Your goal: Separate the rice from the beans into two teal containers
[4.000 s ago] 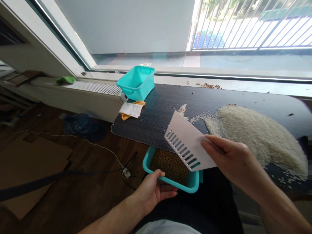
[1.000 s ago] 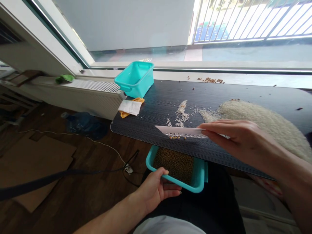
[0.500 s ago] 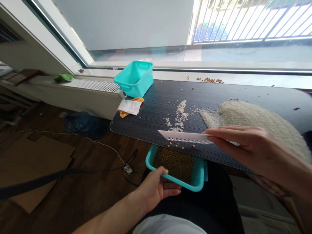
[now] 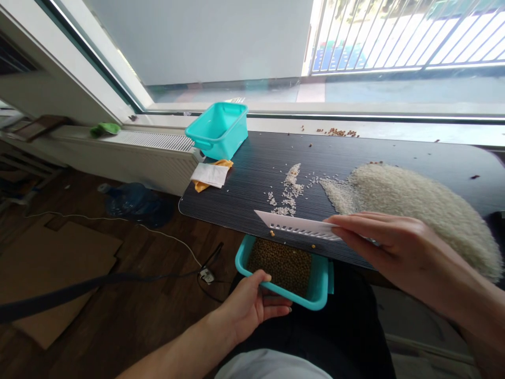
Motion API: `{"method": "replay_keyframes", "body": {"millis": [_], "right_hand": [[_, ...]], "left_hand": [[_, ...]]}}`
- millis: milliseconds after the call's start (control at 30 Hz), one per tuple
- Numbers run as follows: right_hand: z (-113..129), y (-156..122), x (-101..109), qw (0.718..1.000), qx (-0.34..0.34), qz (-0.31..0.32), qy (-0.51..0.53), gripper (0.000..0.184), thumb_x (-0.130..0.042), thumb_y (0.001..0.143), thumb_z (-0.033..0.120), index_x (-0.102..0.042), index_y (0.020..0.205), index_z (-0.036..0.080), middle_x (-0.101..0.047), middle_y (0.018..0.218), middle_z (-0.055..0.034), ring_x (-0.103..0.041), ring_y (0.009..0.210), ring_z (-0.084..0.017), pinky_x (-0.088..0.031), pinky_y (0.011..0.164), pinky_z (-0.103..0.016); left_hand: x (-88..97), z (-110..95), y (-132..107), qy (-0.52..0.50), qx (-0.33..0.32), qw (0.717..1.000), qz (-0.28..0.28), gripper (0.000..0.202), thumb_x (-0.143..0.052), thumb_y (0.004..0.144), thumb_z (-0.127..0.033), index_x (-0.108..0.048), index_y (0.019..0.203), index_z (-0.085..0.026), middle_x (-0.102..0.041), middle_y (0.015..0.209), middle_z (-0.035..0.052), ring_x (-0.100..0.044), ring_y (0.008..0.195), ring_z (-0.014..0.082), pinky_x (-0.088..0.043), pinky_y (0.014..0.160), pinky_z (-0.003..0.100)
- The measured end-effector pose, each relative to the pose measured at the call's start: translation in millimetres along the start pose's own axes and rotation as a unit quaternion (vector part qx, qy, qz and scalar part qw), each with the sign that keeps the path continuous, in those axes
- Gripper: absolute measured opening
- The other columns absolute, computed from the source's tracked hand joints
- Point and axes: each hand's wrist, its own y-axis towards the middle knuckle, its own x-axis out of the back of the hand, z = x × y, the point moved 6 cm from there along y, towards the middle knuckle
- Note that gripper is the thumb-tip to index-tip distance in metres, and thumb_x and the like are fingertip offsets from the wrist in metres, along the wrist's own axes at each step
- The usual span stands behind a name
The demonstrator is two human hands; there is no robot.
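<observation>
My left hand (image 4: 254, 300) grips the near rim of a turquoise plastic tub (image 4: 321, 295), thumb over the edge and fingers beneath. The tub sits under the table's front edge and holds many small round peas (image 4: 282, 263). In my right hand (image 4: 390, 237) is a flat white plastic strip (image 4: 295, 223) with a row of slots, pinched at its right end. The strip stands on edge near the table's front. A few loose peas (image 4: 272, 233) lie just in front of it. Behind it is a scattered trail of rice (image 4: 290, 192).
A large rice heap (image 4: 418, 195) covers the right side of the dark table (image 4: 244, 195). A second turquoise tub (image 4: 226, 131) and a folded white cloth (image 4: 210, 174) are at its left end. Reddish-brown pieces (image 4: 341, 132) lie along the windowsill. A water bottle (image 4: 134, 202) rests on the floor.
The white strip has moved slightly toward the table's front edge. Fewer loose peas show in front of it. My left hand keeps its grip on the tub.
</observation>
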Motion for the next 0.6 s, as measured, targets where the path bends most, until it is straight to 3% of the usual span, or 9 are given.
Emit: {"method": "replay_keyframes", "body": {"millis": [200,400,467,600], "right_hand": [[22.0,3.2,-19.3,0.998,0.021,0.063,0.021,0.024,-0.041,0.085,0.027,-0.063,0.095,0.022,-0.067,0.086,-0.0024,-0.061,0.070,-0.012,-0.046,0.058,-0.023],[43.8,4.3,-21.0,0.999,-0.003,0.029,0.037,0.024,-0.040,0.086,0.027,-0.061,0.097,0.021,-0.068,0.083,-0.0026,-0.060,0.065,-0.011,-0.044,0.056,-0.022],[33.3,10.4,-17.4,0.998,-0.047,-0.001,0.034,0.025,-0.042,0.085,0.029,-0.062,0.099,0.021,-0.068,0.082,-0.0020,-0.060,0.065,-0.011,-0.043,0.056,-0.022],[-20.6,28.1,-0.9,0.977,-0.194,-0.060,-0.061,0.033,-0.043,0.082,0.042,-0.065,0.097,0.023,-0.066,0.066,-0.0015,-0.058,0.057,-0.013,-0.038,0.050,-0.024]], "left_hand": [[-0.9,-2.5,-4.0,0.000,-0.007,1.000,0.004,0.019,-0.044,0.075,-0.020,-0.052,0.088,-0.008,-0.065,0.070,0.0104,-0.065,0.062,0.0200,-0.052,0.060,0.030],[2.6,-2.7,-5.6,-0.007,-0.014,1.000,0.003,0.019,-0.044,0.076,-0.021,-0.051,0.090,-0.010,-0.066,0.072,0.0105,-0.065,0.062,0.0202,-0.052,0.059,0.030],[4.5,-1.6,-4.6,-0.011,-0.015,1.000,0.003,0.017,-0.045,0.076,-0.022,-0.051,0.087,-0.010,-0.066,0.072,0.0104,-0.065,0.062,0.0202,-0.052,0.059,0.030],[6.4,0.0,-4.0,-0.018,-0.008,1.000,0.000,0.013,-0.046,0.074,-0.021,-0.051,0.080,-0.010,-0.065,0.068,0.0102,-0.065,0.063,0.0203,-0.052,0.060,0.030]]}}
